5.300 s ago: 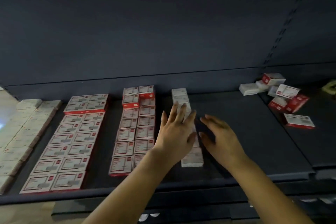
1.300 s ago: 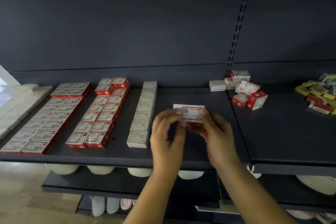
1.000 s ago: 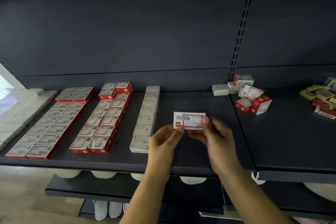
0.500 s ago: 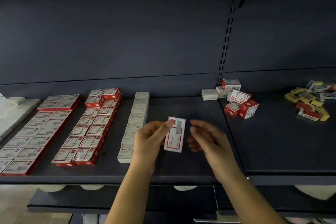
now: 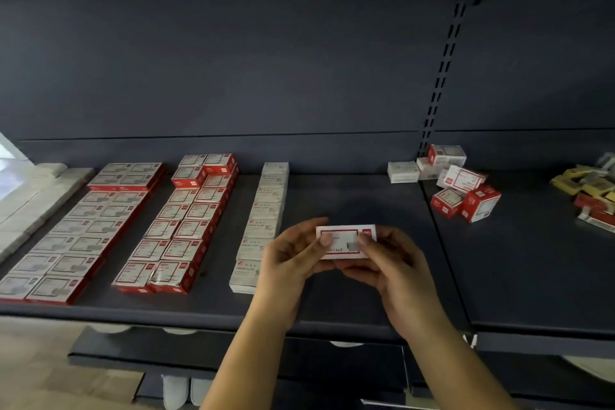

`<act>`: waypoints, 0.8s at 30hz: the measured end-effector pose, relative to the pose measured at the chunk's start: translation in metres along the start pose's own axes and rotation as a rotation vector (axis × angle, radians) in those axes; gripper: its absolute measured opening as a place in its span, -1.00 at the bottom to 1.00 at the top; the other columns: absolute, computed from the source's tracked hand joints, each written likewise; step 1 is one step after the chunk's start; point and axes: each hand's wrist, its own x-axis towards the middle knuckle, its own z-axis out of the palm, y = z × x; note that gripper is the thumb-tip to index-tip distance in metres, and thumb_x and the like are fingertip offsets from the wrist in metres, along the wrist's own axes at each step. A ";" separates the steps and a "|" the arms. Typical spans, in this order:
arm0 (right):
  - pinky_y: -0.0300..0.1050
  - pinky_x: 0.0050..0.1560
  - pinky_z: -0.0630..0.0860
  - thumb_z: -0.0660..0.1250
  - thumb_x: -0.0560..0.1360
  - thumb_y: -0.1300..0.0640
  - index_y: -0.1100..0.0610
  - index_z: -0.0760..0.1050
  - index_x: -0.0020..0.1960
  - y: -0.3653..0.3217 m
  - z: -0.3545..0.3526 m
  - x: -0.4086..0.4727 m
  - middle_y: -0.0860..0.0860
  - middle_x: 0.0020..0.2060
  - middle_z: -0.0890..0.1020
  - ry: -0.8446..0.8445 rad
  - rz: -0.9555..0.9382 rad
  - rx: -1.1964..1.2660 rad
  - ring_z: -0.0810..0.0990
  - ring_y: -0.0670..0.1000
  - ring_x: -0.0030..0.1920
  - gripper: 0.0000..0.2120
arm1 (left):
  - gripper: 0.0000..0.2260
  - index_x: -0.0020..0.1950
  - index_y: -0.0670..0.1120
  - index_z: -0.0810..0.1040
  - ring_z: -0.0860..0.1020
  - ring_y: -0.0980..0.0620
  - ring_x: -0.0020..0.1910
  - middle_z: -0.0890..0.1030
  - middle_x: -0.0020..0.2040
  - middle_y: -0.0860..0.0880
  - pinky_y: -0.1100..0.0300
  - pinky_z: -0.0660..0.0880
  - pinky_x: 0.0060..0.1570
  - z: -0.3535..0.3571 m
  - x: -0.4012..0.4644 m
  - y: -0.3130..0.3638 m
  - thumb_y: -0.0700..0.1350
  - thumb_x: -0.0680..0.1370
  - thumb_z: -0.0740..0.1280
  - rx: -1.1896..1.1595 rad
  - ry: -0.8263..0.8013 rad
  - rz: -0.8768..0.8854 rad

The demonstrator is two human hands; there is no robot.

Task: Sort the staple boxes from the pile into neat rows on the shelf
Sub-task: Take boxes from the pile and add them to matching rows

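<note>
Right now you are holding the staple box (image 5: pixel 345 242) above the shelf (image 5: pixel 332 316), left hand (image 5: pixel 289 262) pinching its 9 o'clock end, right hand (image 5: pixel 392 265) its 3 o'clock end; probably light, stiff cardboard, best gripped by its short ends.

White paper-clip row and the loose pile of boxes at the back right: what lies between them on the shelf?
Bare dark shelf separates the white row from the pile, in the head view.

Left hand (image 5: pixel 289 263) and right hand (image 5: pixel 396 268) pinch a staple box (image 5: pixel 346 241) above the shelf (image 5: pixel 349 196)
</note>
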 end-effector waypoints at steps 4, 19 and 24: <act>-0.09 -0.24 0.61 0.52 0.30 0.12 0.25 0.48 -0.03 0.006 0.013 0.003 0.20 -0.12 0.66 -0.021 -0.001 -0.008 0.67 0.19 -0.11 -0.64 | -0.70 0.05 -0.17 0.58 0.65 -0.09 -0.07 0.68 -0.10 -0.15 0.17 0.59 -0.18 -0.013 0.001 0.002 -0.16 0.34 0.37 -0.053 0.060 0.016; -0.02 0.03 0.57 0.38 0.34 0.03 0.20 0.46 0.23 0.064 0.154 0.047 0.08 0.08 0.57 -0.276 -0.891 -1.359 0.48 0.00 0.11 -0.49 | -0.76 -0.01 -0.19 0.60 0.66 -0.04 -0.14 0.68 -0.14 -0.13 0.22 0.58 -0.25 -0.164 0.018 0.054 -0.20 0.34 0.38 -0.166 0.134 0.027; -0.07 0.02 0.48 0.59 0.20 0.15 0.26 0.55 0.13 0.090 0.226 0.066 0.10 -0.03 0.62 -0.264 -0.956 -1.472 0.59 0.09 0.03 -0.46 | -0.68 0.09 -0.18 0.58 0.65 -0.03 -0.10 0.69 -0.11 -0.08 0.13 0.61 -0.17 -0.243 0.030 0.077 -0.10 0.37 0.36 0.042 0.173 0.116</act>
